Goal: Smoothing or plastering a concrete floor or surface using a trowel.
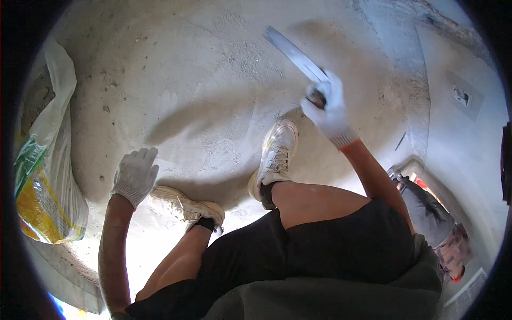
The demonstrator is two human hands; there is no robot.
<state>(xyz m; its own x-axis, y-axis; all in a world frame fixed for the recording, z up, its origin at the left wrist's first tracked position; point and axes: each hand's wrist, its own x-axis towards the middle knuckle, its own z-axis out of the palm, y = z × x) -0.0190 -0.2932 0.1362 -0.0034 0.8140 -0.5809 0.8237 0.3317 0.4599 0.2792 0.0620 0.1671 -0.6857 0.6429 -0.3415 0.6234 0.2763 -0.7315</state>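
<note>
Above grey floor (202,64), I see flat-bladed tool (294,54) in right hand (329,109), fingers curled round handle (316,97), long axis pointing forward-left. Left hand (134,173) farther off, fingers loosely extended, nothing visible held.

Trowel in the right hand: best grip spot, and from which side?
Probably the dark handle, from the wearer's side, as the right hand has it: the long, flat blade points away to the upper left, leaving its edges clear.

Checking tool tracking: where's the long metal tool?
The long metal tool is in the right hand, just right of the head view's upper middle, beyond the right shoe.
</note>
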